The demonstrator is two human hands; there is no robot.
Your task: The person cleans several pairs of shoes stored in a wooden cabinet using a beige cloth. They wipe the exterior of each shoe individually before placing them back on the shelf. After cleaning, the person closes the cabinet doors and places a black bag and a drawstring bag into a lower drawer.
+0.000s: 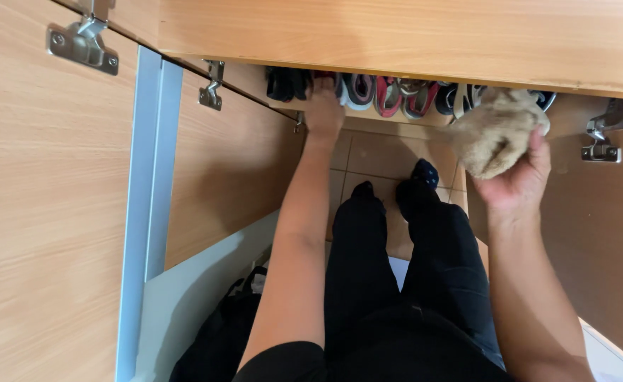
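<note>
My right hand (518, 178) grips a tan fuzzy slipper (494, 131), held up in front of a low shoe shelf. My left hand (324, 107) reaches down to that shelf and touches the shoes at its left end; its fingers are partly hidden under the wooden shelf board. A row of shoes (396, 94) in grey, red and dark colours lines the shelf. Only the near ends of the shoes show below the board.
A wooden shelf board (410, 35) spans the top. Open cabinet doors with metal hinges stand at left (50, 212) and right (594, 233). My legs in black trousers (396, 283) stand on tan floor tiles. A black bag (219, 339) lies at lower left.
</note>
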